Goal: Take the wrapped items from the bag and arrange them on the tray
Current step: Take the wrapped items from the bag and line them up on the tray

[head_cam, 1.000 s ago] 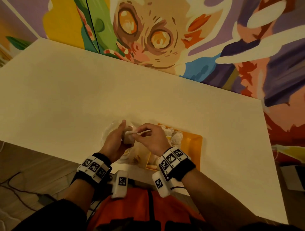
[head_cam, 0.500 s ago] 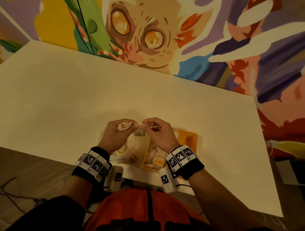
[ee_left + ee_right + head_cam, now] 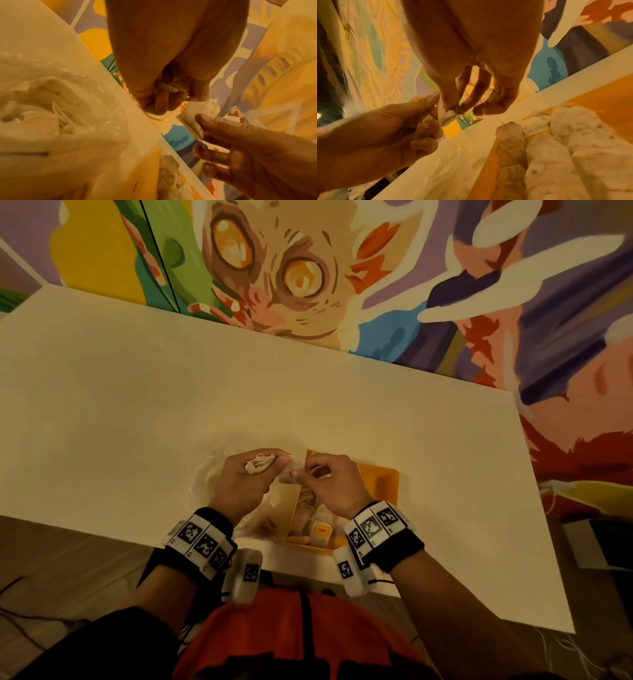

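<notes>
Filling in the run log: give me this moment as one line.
left hand: grips crumpled wad | right hand: pinches wrapped item with left | tray: holds wrapped items | bag: on table

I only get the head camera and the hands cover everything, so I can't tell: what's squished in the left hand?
Observer: In the left wrist view, the left hand curls its fingers round a crumpled pale wad.
Operator: And the little white thing between the hands?
Observer: It is a small white packet. The right hand pinches its lower edge, thumb on top.
Operator: Is the bag empty?
Observer: No. The left wrist view looks into the clear bag, and pale crumpled bundles show inside.
</notes>
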Demonstrator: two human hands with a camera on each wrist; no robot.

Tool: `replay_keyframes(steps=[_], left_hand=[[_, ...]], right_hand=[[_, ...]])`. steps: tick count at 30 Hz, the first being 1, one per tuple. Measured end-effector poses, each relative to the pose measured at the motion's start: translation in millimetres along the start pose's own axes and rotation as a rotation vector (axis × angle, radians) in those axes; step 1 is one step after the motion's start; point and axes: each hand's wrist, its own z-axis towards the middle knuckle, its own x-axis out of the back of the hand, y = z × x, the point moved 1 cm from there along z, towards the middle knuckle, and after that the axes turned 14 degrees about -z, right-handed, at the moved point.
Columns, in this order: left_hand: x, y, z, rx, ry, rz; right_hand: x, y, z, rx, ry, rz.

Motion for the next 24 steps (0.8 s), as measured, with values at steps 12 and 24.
replay_keyframes(steps=[12,24], left_hand=[[-2.9,-35.0,-5.1,0.115,-0.078,0.702],[-12.8,-55.5,-3.4,0.171,-0.185,1.087]], right_hand=[[39.6,71.9,-27.3,-0.369,-0.208,-0.224],[12.3,79.5,-35.4,-0.525,-0.478,-0.556]])
